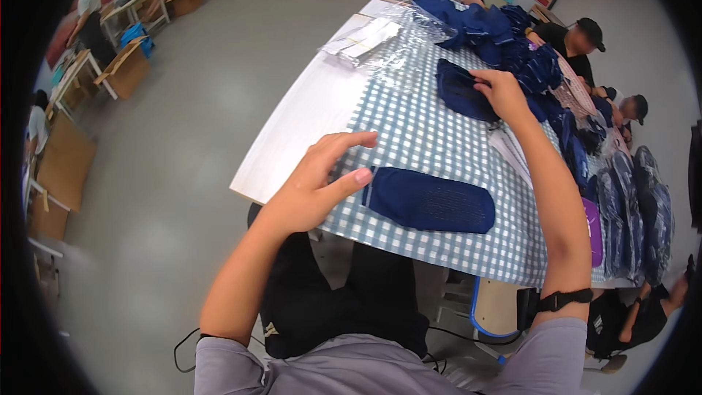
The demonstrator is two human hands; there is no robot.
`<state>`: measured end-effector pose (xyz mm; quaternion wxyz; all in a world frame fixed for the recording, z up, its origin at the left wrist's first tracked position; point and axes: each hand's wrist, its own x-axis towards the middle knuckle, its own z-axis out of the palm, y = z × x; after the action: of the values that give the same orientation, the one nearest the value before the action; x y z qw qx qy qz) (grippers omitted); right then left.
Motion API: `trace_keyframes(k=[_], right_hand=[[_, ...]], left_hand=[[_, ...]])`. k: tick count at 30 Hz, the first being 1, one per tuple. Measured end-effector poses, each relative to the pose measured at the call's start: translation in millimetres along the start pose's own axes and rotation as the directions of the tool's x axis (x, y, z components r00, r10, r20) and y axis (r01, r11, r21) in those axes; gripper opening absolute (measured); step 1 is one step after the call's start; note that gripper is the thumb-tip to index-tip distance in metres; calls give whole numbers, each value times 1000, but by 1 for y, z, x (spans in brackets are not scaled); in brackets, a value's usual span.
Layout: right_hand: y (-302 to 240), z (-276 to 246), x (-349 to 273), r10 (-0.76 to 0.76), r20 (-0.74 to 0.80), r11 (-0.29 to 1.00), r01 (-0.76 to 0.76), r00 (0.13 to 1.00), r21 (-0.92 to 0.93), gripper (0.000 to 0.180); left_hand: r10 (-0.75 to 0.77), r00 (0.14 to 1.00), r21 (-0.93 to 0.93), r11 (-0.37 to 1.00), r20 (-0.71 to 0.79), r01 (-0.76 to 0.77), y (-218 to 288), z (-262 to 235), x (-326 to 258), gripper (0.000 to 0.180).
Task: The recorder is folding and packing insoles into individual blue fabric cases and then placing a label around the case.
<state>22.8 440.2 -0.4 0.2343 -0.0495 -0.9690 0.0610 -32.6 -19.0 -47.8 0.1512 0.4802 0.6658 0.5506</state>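
Note:
A navy sock (pixel 431 201) with rows of small dots on its sole lies flat on the checked tablecloth in front of me. My left hand (pixel 314 179) hovers by its cuff end, thumb and fingers spread, holding nothing. Farther off, my right hand (pixel 503 95) pinches the edge of another navy sock (pixel 461 95), which rests on the cloth with its cuff side toward the heap. Part of that edge is hidden behind my fingers. White paper strips (pixel 510 148) lie under my right forearm.
A heap of navy socks (pixel 482 29) covers the table's far right. Clear plastic bags (pixel 409 36) and white cards (pixel 369 38) sit at the far left. Wrapped navy bundles (pixel 632 212) and a purple packet (pixel 592 232) stand right. Several people work around the table.

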Motion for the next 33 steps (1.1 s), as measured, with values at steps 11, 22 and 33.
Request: trace_keyframes(k=[11, 22, 33], right_hand=[[-55, -46, 1, -232, -396, 959, 140, 888, -249, 9], [-243, -52, -40, 85, 117, 594, -144, 990, 791, 18], [-176, -85, -171, 538, 334, 835, -542, 774, -89, 42]], left_hand=[[-87, 995, -178, 981, -49, 77, -6, 2, 3, 56], [-19, 931, -563, 801, -366, -205, 4, 10, 12, 64], [-361, 879, 157, 893, -310, 422, -7, -89, 14, 38]])
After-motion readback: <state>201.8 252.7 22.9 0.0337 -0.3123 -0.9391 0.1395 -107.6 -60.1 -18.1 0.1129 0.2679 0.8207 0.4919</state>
